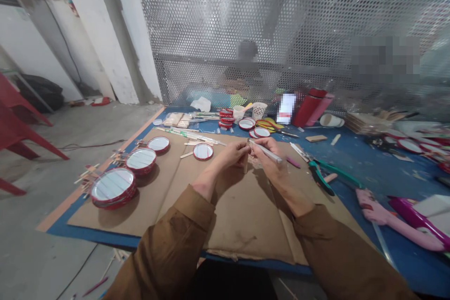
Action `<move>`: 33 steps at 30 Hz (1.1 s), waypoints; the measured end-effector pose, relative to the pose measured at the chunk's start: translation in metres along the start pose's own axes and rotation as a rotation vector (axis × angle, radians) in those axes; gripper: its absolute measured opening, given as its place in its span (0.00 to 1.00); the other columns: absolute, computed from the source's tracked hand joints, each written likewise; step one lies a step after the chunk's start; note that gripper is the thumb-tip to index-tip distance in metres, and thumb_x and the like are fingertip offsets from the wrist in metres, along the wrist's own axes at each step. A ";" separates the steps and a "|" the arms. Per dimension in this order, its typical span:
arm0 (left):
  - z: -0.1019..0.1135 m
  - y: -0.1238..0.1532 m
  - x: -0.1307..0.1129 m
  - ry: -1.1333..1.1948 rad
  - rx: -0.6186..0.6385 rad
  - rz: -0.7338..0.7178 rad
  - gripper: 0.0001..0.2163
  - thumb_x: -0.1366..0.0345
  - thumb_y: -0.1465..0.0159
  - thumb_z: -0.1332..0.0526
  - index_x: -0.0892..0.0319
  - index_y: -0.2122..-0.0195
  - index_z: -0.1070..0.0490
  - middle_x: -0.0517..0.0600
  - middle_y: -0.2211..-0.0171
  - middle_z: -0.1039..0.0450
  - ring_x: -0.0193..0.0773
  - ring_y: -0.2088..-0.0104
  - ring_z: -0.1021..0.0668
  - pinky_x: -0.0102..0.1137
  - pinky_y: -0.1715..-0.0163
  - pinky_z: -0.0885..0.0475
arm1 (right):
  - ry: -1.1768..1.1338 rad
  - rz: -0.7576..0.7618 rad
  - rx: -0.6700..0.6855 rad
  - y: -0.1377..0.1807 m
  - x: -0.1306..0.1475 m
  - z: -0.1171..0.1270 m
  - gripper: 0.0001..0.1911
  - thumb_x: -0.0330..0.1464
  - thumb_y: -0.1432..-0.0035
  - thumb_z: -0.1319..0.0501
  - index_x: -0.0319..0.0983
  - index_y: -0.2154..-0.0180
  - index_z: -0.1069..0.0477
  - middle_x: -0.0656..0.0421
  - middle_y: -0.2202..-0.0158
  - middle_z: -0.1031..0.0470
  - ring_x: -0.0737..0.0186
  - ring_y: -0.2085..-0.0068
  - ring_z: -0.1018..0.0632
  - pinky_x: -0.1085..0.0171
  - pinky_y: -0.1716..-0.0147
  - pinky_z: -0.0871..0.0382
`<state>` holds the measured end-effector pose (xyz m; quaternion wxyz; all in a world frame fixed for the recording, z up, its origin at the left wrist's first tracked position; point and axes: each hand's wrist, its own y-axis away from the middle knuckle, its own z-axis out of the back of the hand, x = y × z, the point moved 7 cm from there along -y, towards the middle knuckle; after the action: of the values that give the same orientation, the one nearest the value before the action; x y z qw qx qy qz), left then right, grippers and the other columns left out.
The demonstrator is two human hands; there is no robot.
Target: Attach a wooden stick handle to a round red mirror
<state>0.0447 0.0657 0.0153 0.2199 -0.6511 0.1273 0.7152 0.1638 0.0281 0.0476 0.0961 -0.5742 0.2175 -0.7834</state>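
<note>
Above the middle of the cardboard sheet [253, 225], my two hands are close together. My left hand [232, 155] pinches a short flat wooden stick [245, 165], which points down from the fingers. Closed around a slim silver tool [270, 152] that looks like a utility knife, my right hand [270, 158] has the tool's front end at the top of the stick. Small pale scraps, perhaps shavings, lie beneath. To the left sits a red-rimmed round lid [203, 151] with a stick poking out. Several stacked lids with sticks [113, 187] line the cardboard's left side.
Teal-handled cutters [321, 178] lie on the right, near a pink glue-gun-like tool [397, 225]. Behind are loose sticks [191, 136], paper cups [259, 110], a lit phone [286, 108] and a red bottle [310, 107]. A perforated metal screen [211, 23] closes the back.
</note>
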 end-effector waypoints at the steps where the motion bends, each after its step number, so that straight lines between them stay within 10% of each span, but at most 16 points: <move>1: 0.000 0.000 0.000 -0.004 0.000 0.003 0.12 0.57 0.35 0.42 0.59 0.72 0.37 0.41 0.80 0.43 0.29 0.79 0.40 0.25 0.79 0.44 | 0.006 0.006 0.008 0.000 0.000 0.000 0.13 0.47 0.44 0.37 0.46 0.66 0.30 0.59 0.70 0.23 0.57 0.70 0.23 0.60 0.71 0.29; 33: -0.001 0.001 -0.002 -0.007 -0.005 0.007 0.11 0.60 0.34 0.43 0.59 0.71 0.35 0.41 0.81 0.42 0.28 0.80 0.39 0.24 0.80 0.44 | 0.036 0.038 0.007 0.000 0.004 0.001 0.12 0.45 0.43 0.38 0.43 0.66 0.30 0.60 0.71 0.24 0.60 0.71 0.25 0.63 0.71 0.32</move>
<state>0.0447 0.0639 0.0174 0.2161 -0.6489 0.1270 0.7184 0.1638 0.0262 0.0514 0.1091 -0.5555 0.2275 -0.7923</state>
